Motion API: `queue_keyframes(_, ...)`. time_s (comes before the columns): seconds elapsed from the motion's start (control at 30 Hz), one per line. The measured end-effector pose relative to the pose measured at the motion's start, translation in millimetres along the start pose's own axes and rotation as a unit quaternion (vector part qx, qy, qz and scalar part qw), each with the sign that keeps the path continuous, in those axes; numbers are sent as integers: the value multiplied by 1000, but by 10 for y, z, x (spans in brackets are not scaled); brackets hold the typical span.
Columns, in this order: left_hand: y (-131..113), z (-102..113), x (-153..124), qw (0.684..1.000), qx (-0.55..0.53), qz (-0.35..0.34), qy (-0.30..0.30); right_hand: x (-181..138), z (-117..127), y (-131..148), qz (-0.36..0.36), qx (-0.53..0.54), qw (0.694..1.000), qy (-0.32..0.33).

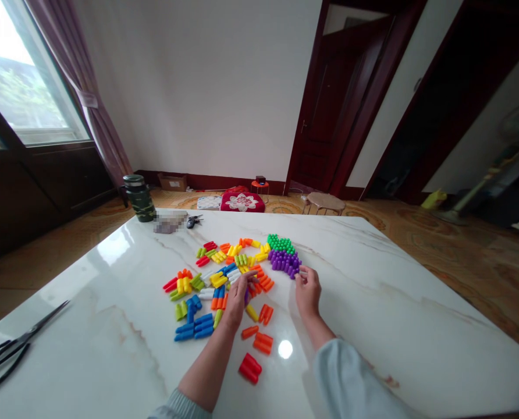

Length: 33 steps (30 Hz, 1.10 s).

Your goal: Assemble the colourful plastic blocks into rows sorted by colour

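Note:
Many small plastic capsule-shaped blocks (218, 282) in red, orange, yellow, green, blue and white lie scattered on a white marble table (373, 326). A joined cluster of green blocks (280, 243) above purple blocks (284, 261) stands upright among them. My left hand (237, 299) rests palm down over the loose pile, fingers reaching onto the blocks, with a purple piece under it. My right hand (307, 289) pinches a small white block against the purple cluster's right edge.
A camouflage bottle (139, 198), a blurred packet (169, 222) and keys (194, 220) sit at the table's far left. Black scissors (15, 343) lie near the left edge. Beyond are a stool (324, 202), a red cushion (242, 202), a dark door and a window.

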<state>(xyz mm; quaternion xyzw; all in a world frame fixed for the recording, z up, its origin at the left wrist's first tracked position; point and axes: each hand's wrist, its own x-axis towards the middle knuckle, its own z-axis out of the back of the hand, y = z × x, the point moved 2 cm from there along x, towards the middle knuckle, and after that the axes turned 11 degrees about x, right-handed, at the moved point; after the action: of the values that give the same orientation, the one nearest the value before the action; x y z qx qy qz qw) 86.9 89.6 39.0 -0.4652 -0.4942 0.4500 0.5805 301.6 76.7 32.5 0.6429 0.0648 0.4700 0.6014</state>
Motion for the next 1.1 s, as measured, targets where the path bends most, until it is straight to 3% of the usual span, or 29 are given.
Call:
queue_keyframes(0.1, 22, 13, -7, 1000, -3, -15, -4, -270, -216, 388, 58, 35, 992, 106)
queue_keyframes(0.2, 42, 28, -17, 999, -5, -36, 3, -507, -481, 669, 45, 65, 970, 231)
queue_keyframes(0.3, 26, 42, -28, 998, 13, -55, 12, -631, -649, 757, 23, 39, 962, 268)
queue_keyframes(0.4, -5, 35, -32, 998, 19, -50, 32, -648, -668, 715, 15, 31, 965, 260)
queue_keyframes(0.53, 8, -10, -16, 997, 35, -49, 44, -583, -515, 570, 13, 66, 972, 224)
queue_keyframes(0.73, 74, -125, -13, 976, 152, -137, 74, -475, -198, 352, 32, 51, 978, 199)
queue_keyframes(0.87, 58, -139, -24, 966, 189, -154, 80, -386, -27, 288, 42, -32, 997, 61)
queue_keyframes(0.93, 50, -132, -26, 965, 198, -152, 75, -337, -15, 246, 25, -83, 996, 27)
queue_keyframes(1.1, 32, -118, -36, 966, 203, -144, 65, -227, -63, 69, -20, -128, 989, 76)
